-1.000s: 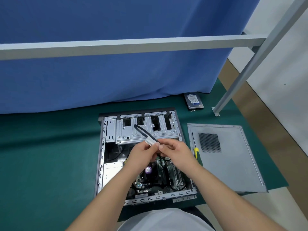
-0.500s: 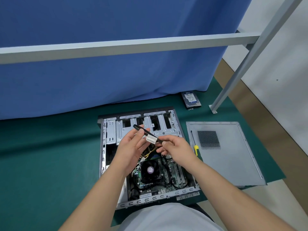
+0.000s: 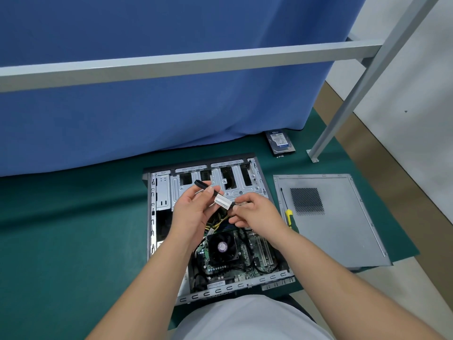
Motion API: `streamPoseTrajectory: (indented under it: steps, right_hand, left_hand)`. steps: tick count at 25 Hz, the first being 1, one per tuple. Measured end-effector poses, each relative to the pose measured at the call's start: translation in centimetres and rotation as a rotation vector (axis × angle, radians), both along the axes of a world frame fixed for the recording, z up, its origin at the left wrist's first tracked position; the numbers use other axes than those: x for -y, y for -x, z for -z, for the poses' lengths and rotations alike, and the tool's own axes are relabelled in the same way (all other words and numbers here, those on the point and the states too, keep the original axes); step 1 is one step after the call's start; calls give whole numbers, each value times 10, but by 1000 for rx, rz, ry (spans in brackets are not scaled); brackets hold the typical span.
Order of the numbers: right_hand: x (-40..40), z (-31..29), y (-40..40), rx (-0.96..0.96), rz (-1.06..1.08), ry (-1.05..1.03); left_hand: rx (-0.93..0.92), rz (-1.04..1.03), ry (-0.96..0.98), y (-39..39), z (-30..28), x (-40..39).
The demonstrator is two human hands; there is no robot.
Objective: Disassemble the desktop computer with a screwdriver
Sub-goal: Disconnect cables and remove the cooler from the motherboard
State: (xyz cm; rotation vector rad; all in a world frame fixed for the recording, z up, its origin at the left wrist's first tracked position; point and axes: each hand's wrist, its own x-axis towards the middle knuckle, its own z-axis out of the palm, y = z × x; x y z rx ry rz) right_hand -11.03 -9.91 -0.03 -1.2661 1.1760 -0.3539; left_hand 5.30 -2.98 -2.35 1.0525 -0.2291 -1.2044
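Right above the open grey metal desktop case (image 3: 157,217) lying on its side, I've got this flat black data cable with a white label sleeve (image 3: 221,202) stretched between both hands. My left hand (image 3: 193,212) has its fingers curled round the looped end, thumb on top, and my right hand (image 3: 255,214) is pinching the other end just past the label.

The cable looks light and bendy, so no real grip needed. I'd say hold it by the plug housing or that stiffer labelled bit and not yank the thin ribbon, since the connectors seem like the fragile part.

The label has print on it, but it's too small for me to read. Beyond my right hand, the black hard drive with a blue sticker (image 3: 280,142) has lettering too blurry to make out. The yellow-handled screwdriver (image 3: 286,209) sits just right of my right hand, on the edge of the grey steel side panel (image 3: 343,229).
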Motion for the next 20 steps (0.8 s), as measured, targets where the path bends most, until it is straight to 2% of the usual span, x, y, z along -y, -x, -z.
streamPoseTrajectory:
  steps: [2,4,7,11,15,20]
  right_hand:
    - [0,-2,-1,-17,-13,-78]
    - [0,-1,-1,-23,-60,-72]
    - [-1,0,-1,21,-134,59]
    - [0,8,0,-18,-208,219]
    - [12,15,6,-63,-127,93]
    - [15,15,7,-24,-168,53]
  left_hand:
    - [25,-14,-6,-1,0,4]
    - [44,-30,-47,-6,2,9]
    - [-21,-39,-185,-14,5,19]
    - [-165,-2,-346,-15,11,28]
    - [-229,19,-269,-14,16,34]
    - [-213,10,-339,-7,14,57]
